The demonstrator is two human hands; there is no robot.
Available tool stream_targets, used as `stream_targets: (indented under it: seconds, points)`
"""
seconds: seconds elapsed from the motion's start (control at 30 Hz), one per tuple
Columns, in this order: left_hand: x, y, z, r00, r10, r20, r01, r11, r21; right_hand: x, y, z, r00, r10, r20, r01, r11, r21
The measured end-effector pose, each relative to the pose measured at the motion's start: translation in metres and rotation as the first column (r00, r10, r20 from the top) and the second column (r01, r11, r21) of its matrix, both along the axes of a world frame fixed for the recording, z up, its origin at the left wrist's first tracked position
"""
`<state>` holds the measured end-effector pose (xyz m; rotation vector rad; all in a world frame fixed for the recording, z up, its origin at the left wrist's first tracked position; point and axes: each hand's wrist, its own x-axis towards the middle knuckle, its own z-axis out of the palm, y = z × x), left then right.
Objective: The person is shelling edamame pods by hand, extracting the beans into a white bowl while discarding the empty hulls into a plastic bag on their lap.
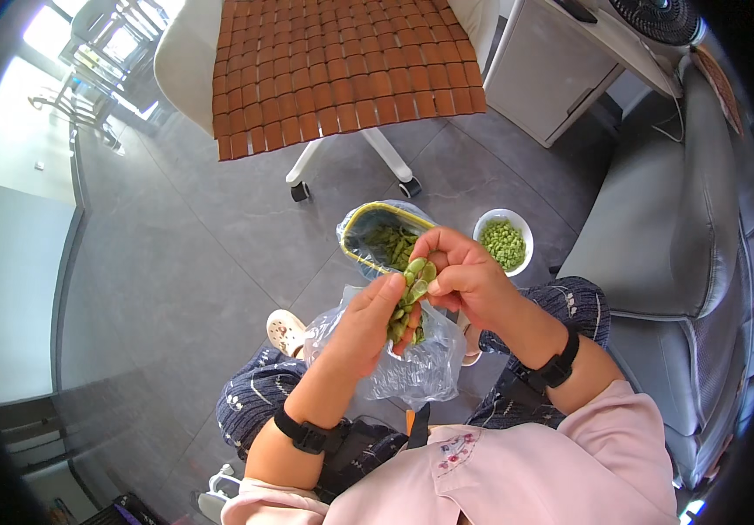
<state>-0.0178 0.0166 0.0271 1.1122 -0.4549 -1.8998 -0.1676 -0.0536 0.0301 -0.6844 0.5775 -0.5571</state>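
Observation:
My left hand [367,321] holds several green bean pods [398,325], likely edamame, against its palm and fingers. Between both hands is a split pod [420,283], with pale green beans [416,266] showing. The fingertips of my right hand [472,279] pinch the pod's right side. Under my hands lies a clear plastic bag [409,377], its contents mostly hidden. Just beyond stands a bin with a yellow rim [346,241] and a clear liner, holding green pods or husks [390,244]. To its right, a white bowl [503,213] contains shelled green beans [503,244].
Ahead is a white wheeled chair [183,65] covered by a brown tile mat [344,72]. A grey sofa [646,197] runs along the right, beside a white cabinet [547,72] with a fan [659,16] on top. Grey tiles [173,262] cover the floor.

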Motion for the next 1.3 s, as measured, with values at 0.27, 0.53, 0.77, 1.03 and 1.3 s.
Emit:
stream_targets:
  seconds: [0.27,0.53,0.77,1.03,1.3]
  points:
    - [0.004,-0.001,0.005,0.96,0.028,0.279,-0.003,0.996,-0.093,0.004,0.006,-0.012,0.929,-0.316,-0.191,0.14,0.779,-0.611]
    - [0.007,0.003,-0.001,0.863,0.127,0.488,-0.037,0.981,-0.189,0.012,0.009,-0.006,0.81,-0.533,-0.245,-0.024,0.389,-0.921]
    - [0.01,0.01,-0.008,0.853,0.133,0.506,-0.011,0.972,-0.236,0.004,0.003,-0.004,0.901,-0.118,-0.417,-0.087,0.893,-0.441]
    - [0.009,0.012,-0.01,0.852,0.128,0.507,0.015,0.963,-0.268,0.004,0.004,-0.001,0.906,-0.088,-0.415,-0.071,0.933,-0.353]
    - [0.006,0.013,-0.012,0.833,0.134,0.537,0.027,0.959,-0.282,0.002,-0.001,-0.002,0.906,-0.017,-0.424,-0.1,0.963,-0.251]
